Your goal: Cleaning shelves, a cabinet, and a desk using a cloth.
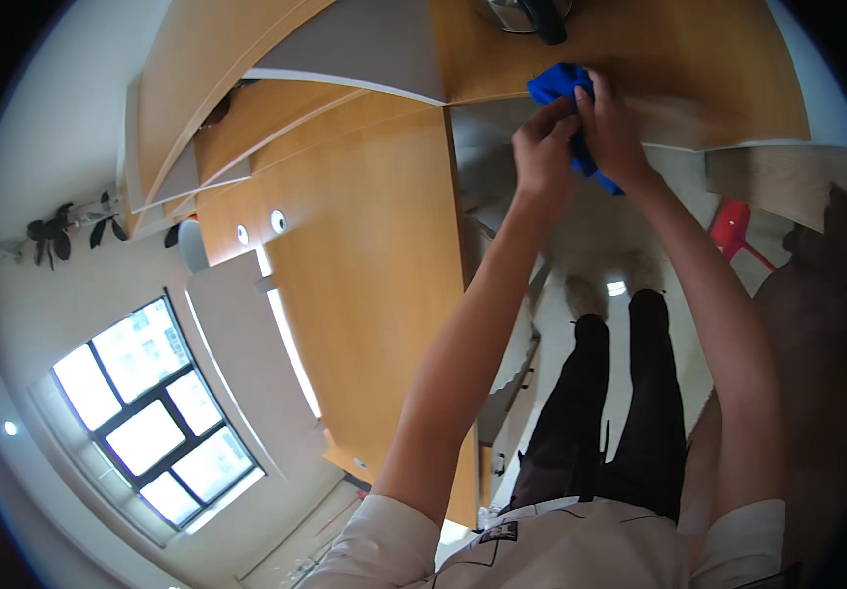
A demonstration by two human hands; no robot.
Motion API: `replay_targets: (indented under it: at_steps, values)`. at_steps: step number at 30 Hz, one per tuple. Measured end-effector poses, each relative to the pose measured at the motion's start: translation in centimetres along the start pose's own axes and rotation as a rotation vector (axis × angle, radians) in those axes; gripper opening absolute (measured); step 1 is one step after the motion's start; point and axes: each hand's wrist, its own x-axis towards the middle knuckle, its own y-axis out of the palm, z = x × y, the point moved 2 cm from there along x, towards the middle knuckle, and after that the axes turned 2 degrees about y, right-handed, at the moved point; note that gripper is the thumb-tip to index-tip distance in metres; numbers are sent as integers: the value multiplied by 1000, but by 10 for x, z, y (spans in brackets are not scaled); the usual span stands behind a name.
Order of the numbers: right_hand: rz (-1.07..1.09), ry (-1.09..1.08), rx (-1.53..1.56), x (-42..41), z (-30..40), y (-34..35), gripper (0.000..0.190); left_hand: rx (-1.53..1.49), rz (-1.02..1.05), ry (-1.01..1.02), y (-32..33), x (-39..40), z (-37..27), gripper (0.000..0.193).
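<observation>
A bright blue cloth [557, 82], bunched and creased, is held in front of me between both hands. My left hand [545, 151] pinches it from the left side, the fingertips pressed into its folds. On the other side, my right hand [607, 132] grips its upper right part. A loose end of the cloth hangs below, between my wrists. Both hands are at the front edge of a wooden surface [652, 51]; whether the cloth touches it I cannot tell. Behind the cloth stands a shiny metal pot [512, 16] with a black handle, cut off by the picture's rim.
A tall wooden panel [364, 258] with round fittings rises at my left, beside open shelves [276, 125]. A red plastic stool or chair [733, 224] stands on the floor at right. A brown sofa-like shape [813, 331] lies nearby. A window [158, 412] is at far left.
</observation>
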Motion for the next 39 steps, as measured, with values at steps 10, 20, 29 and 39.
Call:
replay_targets:
  at_steps: [10, 20, 29, 39]
  values:
    - [-162, 221, 628, 10, 104, 39, 49, 1680, -311, 495, -212, -36, -23, 84]
    - [24, 154, 959, 90, 231, 74, 42, 1717, -192, 453, -219, -33, -19, 95]
    - [-315, 6, 457, 39, 141, 160, 42, 1571, -242, 450, -199, -35, -16, 93]
    - [-242, -59, 809, 78, 237, 94, 47, 1612, -193, 506, -207, -38, -8, 92]
